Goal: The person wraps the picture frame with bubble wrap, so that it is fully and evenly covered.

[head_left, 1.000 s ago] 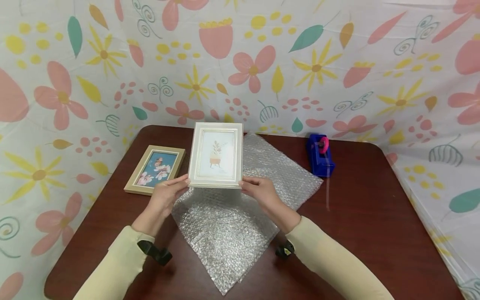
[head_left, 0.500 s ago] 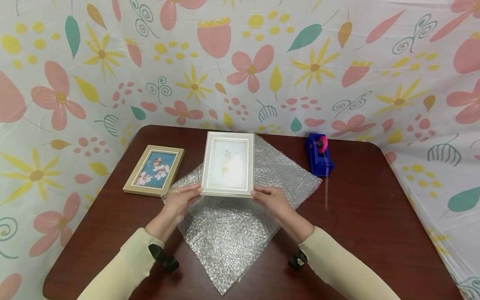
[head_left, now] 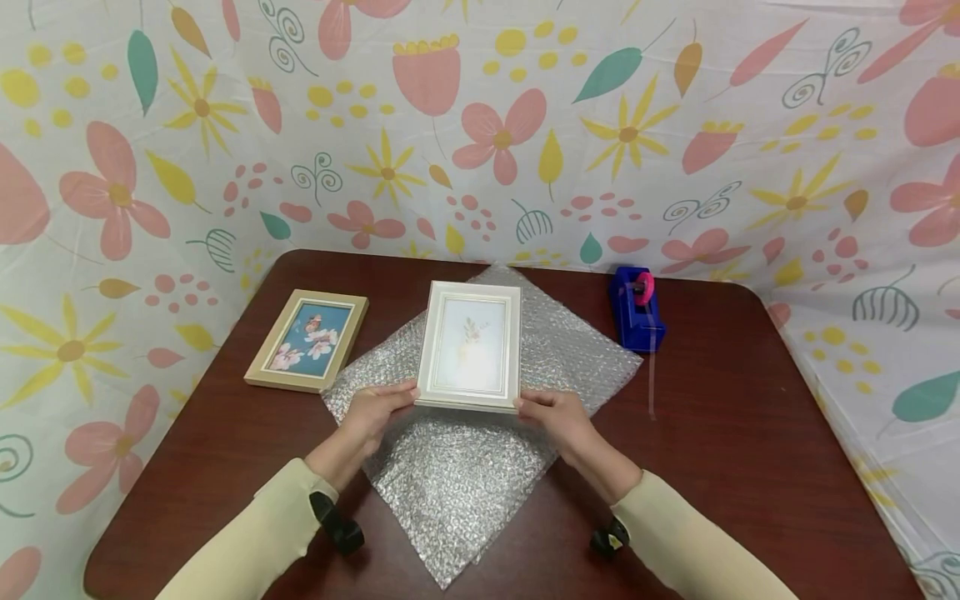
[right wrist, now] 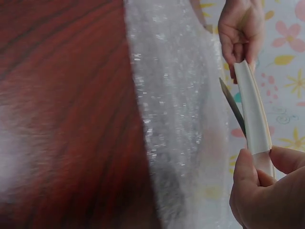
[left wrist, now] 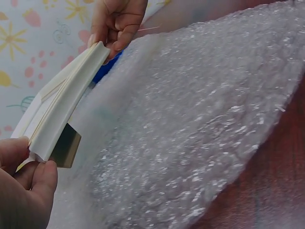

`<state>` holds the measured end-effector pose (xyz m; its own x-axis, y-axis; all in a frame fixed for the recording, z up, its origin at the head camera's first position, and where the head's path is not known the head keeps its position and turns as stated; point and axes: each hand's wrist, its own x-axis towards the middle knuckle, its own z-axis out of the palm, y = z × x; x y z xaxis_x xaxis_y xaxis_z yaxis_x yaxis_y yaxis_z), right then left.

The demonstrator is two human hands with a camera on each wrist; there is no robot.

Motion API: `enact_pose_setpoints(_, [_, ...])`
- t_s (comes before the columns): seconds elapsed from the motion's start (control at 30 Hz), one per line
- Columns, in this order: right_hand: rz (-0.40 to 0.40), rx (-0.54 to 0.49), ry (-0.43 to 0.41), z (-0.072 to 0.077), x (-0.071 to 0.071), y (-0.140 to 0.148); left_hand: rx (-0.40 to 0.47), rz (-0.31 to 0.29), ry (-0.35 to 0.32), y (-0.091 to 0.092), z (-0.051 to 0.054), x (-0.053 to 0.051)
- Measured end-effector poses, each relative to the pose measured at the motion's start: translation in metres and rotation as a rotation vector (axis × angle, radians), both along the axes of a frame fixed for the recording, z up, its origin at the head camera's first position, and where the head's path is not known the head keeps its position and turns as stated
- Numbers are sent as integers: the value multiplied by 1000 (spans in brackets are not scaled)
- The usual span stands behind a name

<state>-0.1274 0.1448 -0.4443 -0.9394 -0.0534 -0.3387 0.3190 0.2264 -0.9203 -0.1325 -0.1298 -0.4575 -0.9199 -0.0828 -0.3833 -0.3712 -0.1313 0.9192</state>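
A white picture frame [head_left: 470, 345] with a pale plant print is held face up over the bubble wrap [head_left: 465, 483]. My left hand [head_left: 372, 417] pinches its near left corner, thumb on top and fingers below. At the near right corner my right hand [head_left: 558, 423] grips it the same way. Both wrist views show a gap between the frame [left wrist: 66, 105] and the bubble wrap [left wrist: 190, 109]. Under the frame a dark stand flap [right wrist: 232, 106] sticks out from its back. The sheet lies turned like a diamond, one corner toward me.
On the left of the dark red table [head_left: 750, 467] lies a tan picture frame [head_left: 306, 342] with a blossom picture. A blue tape dispenser [head_left: 636, 312] with a pink roll stands at the back right, a strip of tape hanging from it. Behind the table hangs a flowered cloth [head_left: 495, 167].
Both hands have brought the white picture frame toward me and to the right, lower over the middle of the bubble wrap. The tan frame and tape dispenser stay in place.
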Motion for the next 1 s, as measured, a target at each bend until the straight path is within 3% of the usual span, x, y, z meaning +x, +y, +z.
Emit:
enact_pose_setpoints(0.37, [-7, -50, -21, -10, 8, 11, -59, -7, -9, 12, -13, 7])
enact_pose_setpoints(0.7, [8, -151, 23, -20, 8, 20, -117, -38, -17, 17, -10, 7])
enact_pose_setpoints(1.0, [-14, -100, -54, -16, 5, 17, -100, -92, 30, 15, -11, 6])
